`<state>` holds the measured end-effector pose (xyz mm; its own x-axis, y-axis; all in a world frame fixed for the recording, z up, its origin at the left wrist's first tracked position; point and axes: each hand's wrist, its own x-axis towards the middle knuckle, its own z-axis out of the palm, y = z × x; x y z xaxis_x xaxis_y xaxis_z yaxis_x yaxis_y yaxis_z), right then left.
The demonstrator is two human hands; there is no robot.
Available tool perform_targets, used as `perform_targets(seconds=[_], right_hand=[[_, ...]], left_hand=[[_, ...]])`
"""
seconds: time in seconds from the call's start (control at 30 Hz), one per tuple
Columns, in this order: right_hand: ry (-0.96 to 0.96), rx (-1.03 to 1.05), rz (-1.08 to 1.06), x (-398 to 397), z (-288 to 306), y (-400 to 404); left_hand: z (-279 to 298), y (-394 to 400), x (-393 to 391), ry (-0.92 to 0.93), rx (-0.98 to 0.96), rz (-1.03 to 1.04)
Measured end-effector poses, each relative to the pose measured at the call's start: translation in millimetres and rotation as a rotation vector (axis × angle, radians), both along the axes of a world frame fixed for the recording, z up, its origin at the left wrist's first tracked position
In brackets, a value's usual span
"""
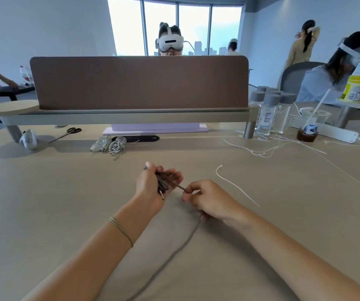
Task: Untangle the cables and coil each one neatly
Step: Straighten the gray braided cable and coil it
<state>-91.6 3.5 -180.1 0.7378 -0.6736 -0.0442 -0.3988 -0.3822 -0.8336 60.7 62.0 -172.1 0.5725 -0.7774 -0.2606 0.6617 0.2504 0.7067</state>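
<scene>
Left hand (pixel 153 183), frame centre, half-open, gripping loops of dark cable (pixel 164 184). Right hand (pixel 207 200) pinches feed. Advise: even tension, equal loops, tail untwisted.

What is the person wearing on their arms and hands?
Both arms are bare, with no sleeves showing. The left wrist has a thin greyish string bracelet looped round it. The left hand and right hand wear no gloves, and no rings show.

Desk top (pixel 66 203): matt, smooth, pale wood-look laminate. Divider panel (pixel 140 82) at 12 o'clock looks like brown felt-type cloth, matt; water bottles (pixel 268 114) at 2 o'clock are clear glossy plastic w/ matt grey caps. Dark cable (pixel 164 263) has a matt, braided-looking jacket; coiled white cables (pixel 109 144) at 11 o'clock look smooth plastic.
</scene>
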Motion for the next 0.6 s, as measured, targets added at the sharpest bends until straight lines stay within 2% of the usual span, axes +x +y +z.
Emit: perform_targets(seconds=[0.13,0.2,0.27,0.3,0.33,0.37,0.43,0.47,0.5,0.53,0.6], right_hand=[[-0.359,0.914,0.038,-8,12,1],[-0.466,1.105,-0.029,-10,11,-4],[-0.458,1.126,-0.033,-13,9,-10],[-0.409,1.072,-0.017,-15,10,-13],[-0.33,0.912,-0.006,-18,12,-16],[-0.232,0.634,-0.006,-21,12,-20],[-0.02,-0.07,-0.071,-26,14,-25],[0.03,-0.361,-0.126,-27,13,-27],[0.04,-0.519,-0.152,-27,14,-26],[0.031,-0.574,-0.146,-28,13,-22],[0.051,-0.572,-0.045,-25,9,-11]], left_hand=[[6,7,22,0.083,-0.078,0.05],[8,6,23,0.15,-0.141,0.031],[12,6,23,0.171,-0.165,0.018],[14,6,24,0.159,-0.162,0.012],[15,7,25,0.137,-0.154,0.008],[16,7,25,0.114,-0.143,0.006],[15,7,22,0.083,-0.14,0.0],[15,7,19,0.074,-0.148,-0.001],[14,6,17,0.053,-0.149,0.009],[13,4,17,0.008,-0.134,0.03],[10,1,17,-0.163,-0.067,0.096]])
